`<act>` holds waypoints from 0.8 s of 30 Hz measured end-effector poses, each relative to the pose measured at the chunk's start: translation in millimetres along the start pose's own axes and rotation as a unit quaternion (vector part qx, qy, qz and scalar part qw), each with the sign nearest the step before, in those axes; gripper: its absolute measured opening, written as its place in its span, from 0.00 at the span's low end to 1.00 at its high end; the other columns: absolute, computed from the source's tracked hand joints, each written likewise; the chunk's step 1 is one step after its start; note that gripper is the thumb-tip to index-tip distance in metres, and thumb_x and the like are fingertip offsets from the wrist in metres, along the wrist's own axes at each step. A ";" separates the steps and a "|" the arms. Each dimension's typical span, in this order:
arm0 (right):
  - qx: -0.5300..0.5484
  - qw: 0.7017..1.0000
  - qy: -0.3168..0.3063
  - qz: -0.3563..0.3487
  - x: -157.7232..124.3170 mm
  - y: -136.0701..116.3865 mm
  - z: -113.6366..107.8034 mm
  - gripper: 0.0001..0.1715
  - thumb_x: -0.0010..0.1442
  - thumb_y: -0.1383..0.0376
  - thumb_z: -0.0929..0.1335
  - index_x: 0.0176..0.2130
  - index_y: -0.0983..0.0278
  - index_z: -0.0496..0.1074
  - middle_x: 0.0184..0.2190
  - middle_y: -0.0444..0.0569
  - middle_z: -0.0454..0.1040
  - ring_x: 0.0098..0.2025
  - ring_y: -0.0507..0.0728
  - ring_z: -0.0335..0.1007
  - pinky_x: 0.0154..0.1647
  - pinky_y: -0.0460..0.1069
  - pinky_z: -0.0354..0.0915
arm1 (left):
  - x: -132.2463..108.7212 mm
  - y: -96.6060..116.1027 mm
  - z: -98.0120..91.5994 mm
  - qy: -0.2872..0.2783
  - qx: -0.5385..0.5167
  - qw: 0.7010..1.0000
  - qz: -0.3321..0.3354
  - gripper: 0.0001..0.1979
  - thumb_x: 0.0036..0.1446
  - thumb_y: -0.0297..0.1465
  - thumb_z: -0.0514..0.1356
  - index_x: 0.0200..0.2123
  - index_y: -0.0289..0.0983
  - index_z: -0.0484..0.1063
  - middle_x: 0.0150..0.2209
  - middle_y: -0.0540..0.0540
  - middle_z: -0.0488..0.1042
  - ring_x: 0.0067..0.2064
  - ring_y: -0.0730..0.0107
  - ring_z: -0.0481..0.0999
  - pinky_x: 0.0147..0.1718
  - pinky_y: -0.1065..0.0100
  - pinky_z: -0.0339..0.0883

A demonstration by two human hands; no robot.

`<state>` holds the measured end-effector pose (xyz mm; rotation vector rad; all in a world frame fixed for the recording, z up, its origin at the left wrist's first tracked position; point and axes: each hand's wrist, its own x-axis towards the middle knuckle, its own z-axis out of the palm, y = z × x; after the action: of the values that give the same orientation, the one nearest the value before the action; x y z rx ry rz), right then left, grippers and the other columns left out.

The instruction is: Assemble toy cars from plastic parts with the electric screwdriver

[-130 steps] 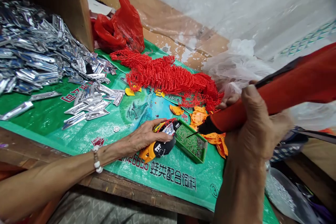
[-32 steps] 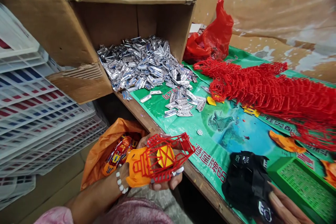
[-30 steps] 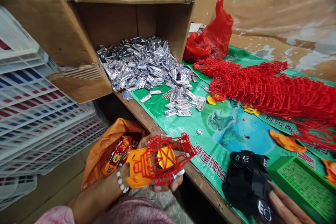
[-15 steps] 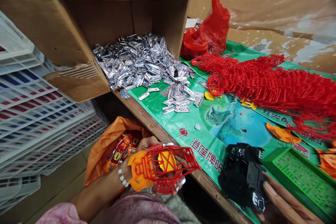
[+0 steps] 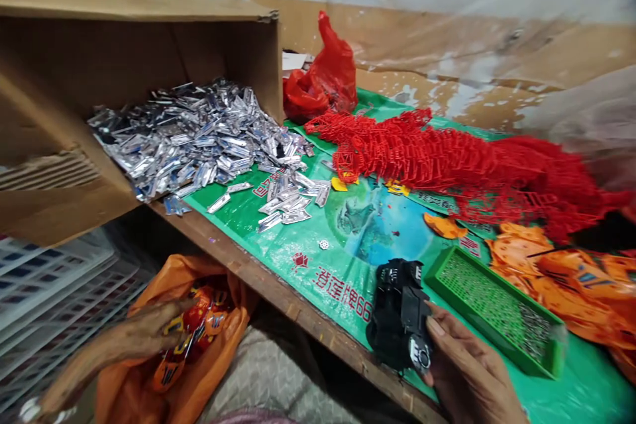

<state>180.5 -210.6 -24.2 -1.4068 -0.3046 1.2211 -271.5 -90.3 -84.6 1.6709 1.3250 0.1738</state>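
Note:
My left hand (image 5: pixel 144 332) is at the mouth of an orange plastic bag (image 5: pixel 115 381), with its fingers stretched out over orange and red toy car bodies (image 5: pixel 211 318) inside. An orange car body (image 5: pixel 167 371) with dark blue marks lies just below the fingers. At the table's front edge my right hand (image 5: pixel 464 364) grips a black toy car chassis (image 5: pixel 400 318), thumb on top, silvery parts at its corners. The chassis is wheel-less as far as I can see. The undersides of my right fingers are hidden.
Silver plastic parts (image 5: pixel 199 139) spill from a cardboard box (image 5: pixel 253 46) on its side. Red frames (image 5: pixel 447 159) lie in a long row. A green tray (image 5: pixel 497 305) holds small screws, beside orange shells (image 5: pixel 571 278). Plastic crates (image 5: pixel 54 318) stand at left.
My left hand has moved left from the table edge to the orange bag, and the orange-and-red car body has left it. My right hand still grips the black chassis. The view has turned right.

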 end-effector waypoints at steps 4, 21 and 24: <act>0.023 0.999 -0.012 -0.029 -4.8 -5.0 7.1 0.21 0.43 0.57 0.81 0.35 0.64 0.80 0.27 0.46 0.71 0.22 0.48 0.60 0.16 0.42 0.62 | 8.8 78.8 27.8 -0.212 -0.017 0.974 0.078 0.23 0.58 0.48 0.63 0.52 0.43 0.79 0.43 0.44 0.83 0.43 0.54 0.82 0.40 0.66 0.74; -0.230 0.967 -0.031 -0.100 2.0 -30.3 23.3 0.29 0.50 0.43 0.75 0.35 0.65 0.80 0.29 0.52 0.79 0.25 0.54 0.71 0.22 0.46 0.64 | 95.0 244.2 98.7 -0.026 0.038 0.946 0.322 0.44 0.48 0.29 0.62 0.69 0.39 0.57 0.60 0.37 0.72 0.58 0.41 0.72 0.57 0.47 0.67; -0.378 0.906 -0.023 -0.189 15.7 -58.5 24.2 0.31 0.56 0.40 0.69 0.28 0.65 0.77 0.22 0.50 0.75 0.22 0.53 0.67 0.21 0.46 0.62 | 101.5 227.4 104.3 -0.007 0.116 0.931 0.345 0.45 0.46 0.28 0.61 0.70 0.36 0.54 0.57 0.35 0.73 0.58 0.42 0.71 0.57 0.44 0.68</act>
<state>194.8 -168.4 23.4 -1.8525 -1.1241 0.8293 -12.6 -56.6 -15.5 2.2871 0.7122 0.4243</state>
